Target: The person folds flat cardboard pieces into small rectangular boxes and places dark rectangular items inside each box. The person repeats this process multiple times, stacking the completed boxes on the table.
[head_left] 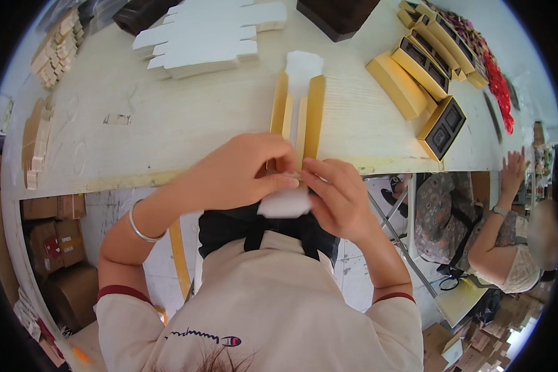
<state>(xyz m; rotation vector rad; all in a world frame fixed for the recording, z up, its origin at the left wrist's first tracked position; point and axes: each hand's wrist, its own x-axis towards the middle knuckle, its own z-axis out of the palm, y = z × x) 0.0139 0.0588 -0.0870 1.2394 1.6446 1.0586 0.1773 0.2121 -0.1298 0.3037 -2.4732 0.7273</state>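
A partly folded cardboard box (316, 111), gold on its long side walls and white on its end flaps, lies lengthwise at the table's front edge. Both hands meet at its near end. My left hand (248, 170) pinches the near left corner with thumb and fingers. From the other side, my right hand (341, 195) grips the near right corner, its fingertips almost touching the left thumb. A white end flap (285, 203) hangs below the fingers, over the table edge. At the far end another white flap (304, 65) lies spread out. My fingers hide the corner folds.
Flat white box blanks (204, 40) are stacked at the back left, beside a dark container (338, 15). Gold boxes with black inserts (425, 65) stand at the right, near red material (499, 80). More blanks (37, 139) lie far left. A co-worker (502, 248) sits at the right.
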